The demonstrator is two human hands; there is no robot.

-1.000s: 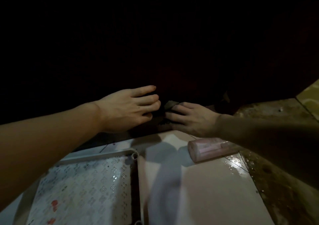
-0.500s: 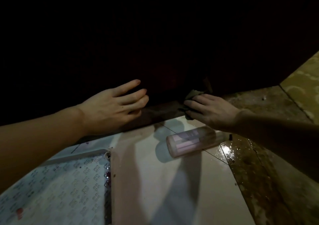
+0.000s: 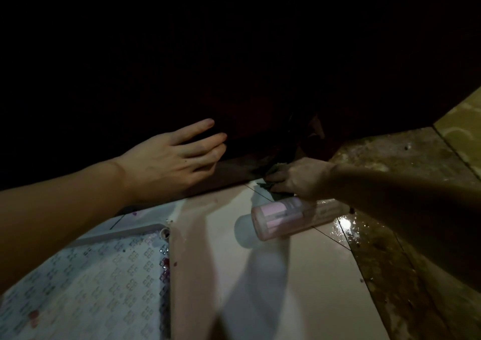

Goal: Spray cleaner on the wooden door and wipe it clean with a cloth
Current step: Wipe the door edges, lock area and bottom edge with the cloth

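Cloth (image 3: 270, 180) is gripped in the right hand (image 3: 302, 177), fingers curled on it, down at the door (image 3: 234, 141) bottom edge by the floor. Left hand (image 3: 179, 157) is laid flat on the door, fingers straight, nothing held.

Risks imo: bottle (image 3: 289, 217) is lying on its side right under the right wrist, so it could get knocked & rolled w/ a wide swipe. Tile (image 3: 260, 274) beside it looks wet, so slipping is possible. Contents of bottle can't be told, too dim.
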